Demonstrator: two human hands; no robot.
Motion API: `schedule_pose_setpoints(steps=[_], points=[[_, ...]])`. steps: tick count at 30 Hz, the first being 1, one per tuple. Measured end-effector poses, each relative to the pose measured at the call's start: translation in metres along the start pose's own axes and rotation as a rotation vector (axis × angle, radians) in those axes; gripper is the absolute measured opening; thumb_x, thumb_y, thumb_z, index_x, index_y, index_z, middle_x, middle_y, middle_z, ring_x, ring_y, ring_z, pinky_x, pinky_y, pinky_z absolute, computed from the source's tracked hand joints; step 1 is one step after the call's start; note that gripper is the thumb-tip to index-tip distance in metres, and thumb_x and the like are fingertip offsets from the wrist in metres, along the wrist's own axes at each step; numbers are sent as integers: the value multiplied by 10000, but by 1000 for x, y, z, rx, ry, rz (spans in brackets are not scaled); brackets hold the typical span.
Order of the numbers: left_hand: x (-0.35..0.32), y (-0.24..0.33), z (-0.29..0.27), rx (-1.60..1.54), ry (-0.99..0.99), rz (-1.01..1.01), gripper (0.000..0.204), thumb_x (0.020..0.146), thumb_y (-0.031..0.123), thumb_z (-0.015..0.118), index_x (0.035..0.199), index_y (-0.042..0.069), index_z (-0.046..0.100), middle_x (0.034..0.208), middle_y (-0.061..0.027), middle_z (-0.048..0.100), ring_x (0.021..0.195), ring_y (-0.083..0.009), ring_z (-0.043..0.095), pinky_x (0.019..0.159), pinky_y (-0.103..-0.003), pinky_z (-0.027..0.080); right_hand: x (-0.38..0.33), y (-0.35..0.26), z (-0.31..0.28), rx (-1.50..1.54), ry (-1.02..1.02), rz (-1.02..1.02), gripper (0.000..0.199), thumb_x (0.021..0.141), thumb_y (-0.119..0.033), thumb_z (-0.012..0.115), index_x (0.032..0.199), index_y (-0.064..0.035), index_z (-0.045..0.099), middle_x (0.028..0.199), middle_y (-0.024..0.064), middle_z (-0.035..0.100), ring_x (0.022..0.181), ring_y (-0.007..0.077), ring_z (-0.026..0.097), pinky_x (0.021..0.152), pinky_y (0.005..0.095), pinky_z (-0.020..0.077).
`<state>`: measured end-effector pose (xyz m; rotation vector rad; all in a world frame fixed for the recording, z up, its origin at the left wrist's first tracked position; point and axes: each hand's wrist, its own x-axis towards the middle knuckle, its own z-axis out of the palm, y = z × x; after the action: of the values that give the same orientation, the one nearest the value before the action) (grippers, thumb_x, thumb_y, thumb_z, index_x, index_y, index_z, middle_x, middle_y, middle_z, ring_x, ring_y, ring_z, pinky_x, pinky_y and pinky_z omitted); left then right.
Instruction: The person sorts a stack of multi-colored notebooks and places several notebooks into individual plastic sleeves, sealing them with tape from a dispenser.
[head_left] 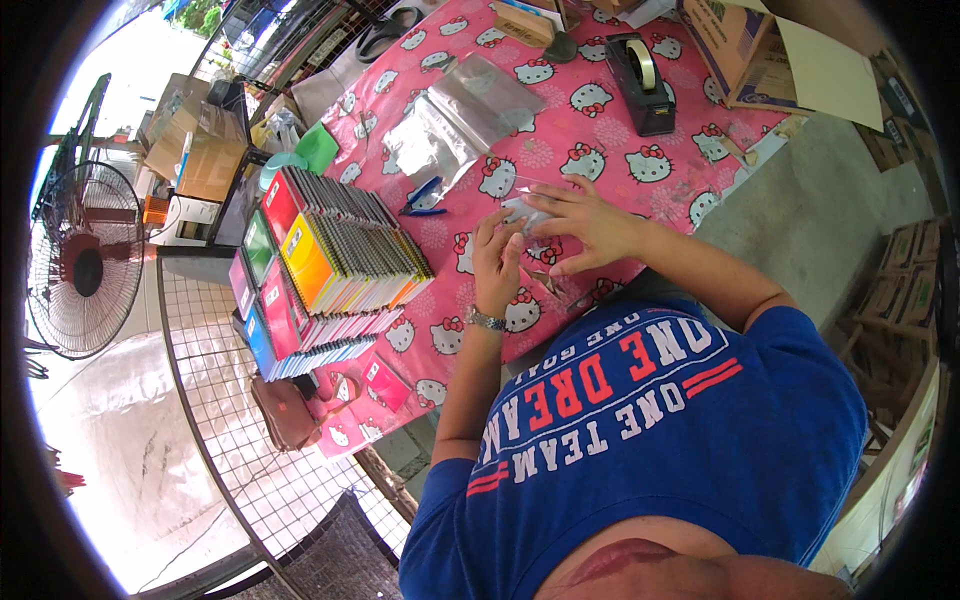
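A small piece of clear plastic [522, 212] is between my hands over the pink patterned tablecloth [645, 165]. My left hand [497, 262], with a metal watch at the wrist, has its fingers bent at the plastic's near left edge. My right hand [585, 222] reaches across from the right, fingers spread and fingertips touching the plastic, the thumb apart. Below the hands lies a thin object [545, 282] too unclear to name. A blue-handled cutting tool [424, 197] rests left of my hands. Beyond it lie clear plastic sheets [465, 115].
Stacks of spiral notebooks [340, 255] in several colours stand at the left. A pink notebook [386, 382] and a brown pouch [283, 410] lie near the front left edge. At the back right are a black tape dispenser [642, 85] and an open carton [745, 55]. A fan [85, 270] stands far left.
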<state>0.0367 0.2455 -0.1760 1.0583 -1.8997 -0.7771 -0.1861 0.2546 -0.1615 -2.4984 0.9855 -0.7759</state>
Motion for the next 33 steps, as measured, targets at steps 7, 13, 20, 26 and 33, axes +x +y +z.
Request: schedule_pose_setpoints(steps=[7,13,20,26,33], points=[[10,24,4,349,-161,169,381,869,338,591,1069,16,625,1242,-206,552,1177,-377,475,1005,-452,365,-4,82,-16,-37,407,134,366,778,-335,693,1069,-116,653,1264,150,535,1244,308,438,1015,501,296],[1,34,24,481,-185,172,623,825,482,612,1264,51,520,1301,-258,466,1250,-417,397,1060,-487,305,-73,218,-71,-328,744,1100,277,825,-298,653,961,-57,674,964,136,671,862,317,605,810,399,468],[-8,46,30,705,-217,219,640,805,499,628,1328,153,500,1354,-298,365,1291,-447,329,1086,-507,259,-62,199,-70,800,774,1211,125,837,-207,680,856,-84,663,744,-14,581,646,102,536,610,262,464],[-11,34,32,568,-114,218,568,797,402,669,1284,139,543,1353,-271,383,1273,-449,348,1068,-509,286,-69,166,-30,920,1213,764,77,865,-126,640,817,-77,602,714,-9,542,620,78,504,540,233,445],[-8,41,34,535,-118,182,518,797,304,670,1271,134,551,1380,-265,347,1269,-438,347,1059,-493,306,-77,163,9,1833,706,916,34,886,-67,559,857,-82,549,737,-6,528,539,69,444,490,198,364]])
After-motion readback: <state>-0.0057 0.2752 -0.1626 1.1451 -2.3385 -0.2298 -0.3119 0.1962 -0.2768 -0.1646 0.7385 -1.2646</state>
